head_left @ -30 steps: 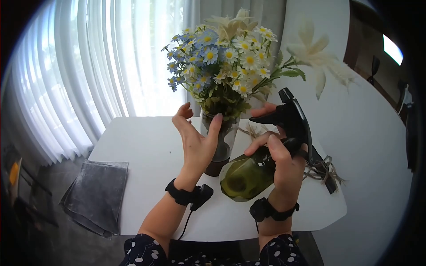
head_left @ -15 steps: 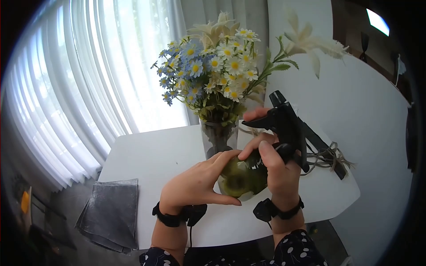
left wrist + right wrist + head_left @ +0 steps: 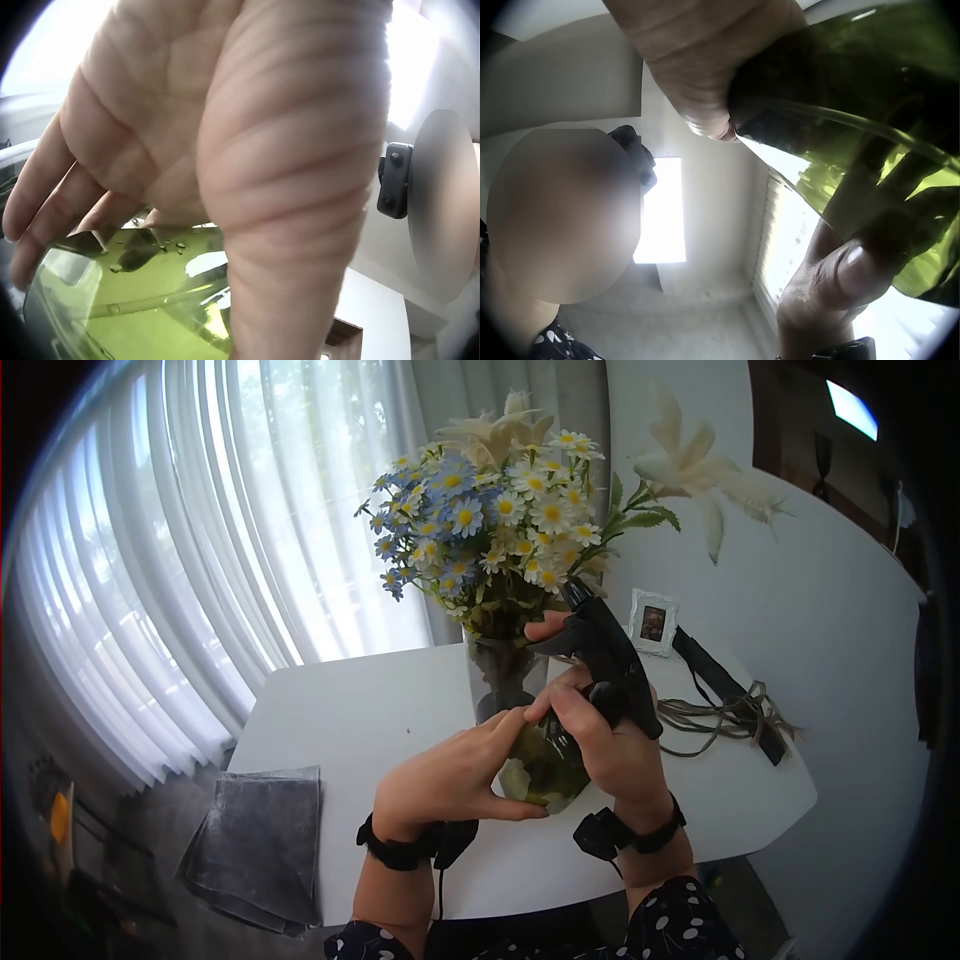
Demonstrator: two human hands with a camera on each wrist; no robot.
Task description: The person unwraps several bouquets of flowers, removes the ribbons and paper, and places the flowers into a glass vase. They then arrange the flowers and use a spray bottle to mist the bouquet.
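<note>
A green faceted spray bottle (image 3: 548,768) is held tilted over the front of the table by both hands. My right hand (image 3: 615,755) grips it at the neck, just below the black spray head (image 3: 612,660), whose nozzle points up toward the flowers. My left hand (image 3: 440,775) clasps the lower body, thumb on the near side and fingers on the far side. Through the green wall (image 3: 142,307) in the left wrist view, a thin tube and droplets show. Right behind the bottle stands a clear vase (image 3: 497,670) with blue and white daisies (image 3: 480,520).
A dark grey folded sheet (image 3: 260,840) lies at the left edge of the white table (image 3: 330,710). To the right are a small white picture frame (image 3: 653,622), a black strip-like object (image 3: 715,670) and a bundle of cord (image 3: 700,715). A pale lily-like flower (image 3: 690,470) juts out right.
My left hand has left the vase and come down onto the bottle's body. The spray bottle has shifted slightly left, and the small picture frame behind it now shows.
</note>
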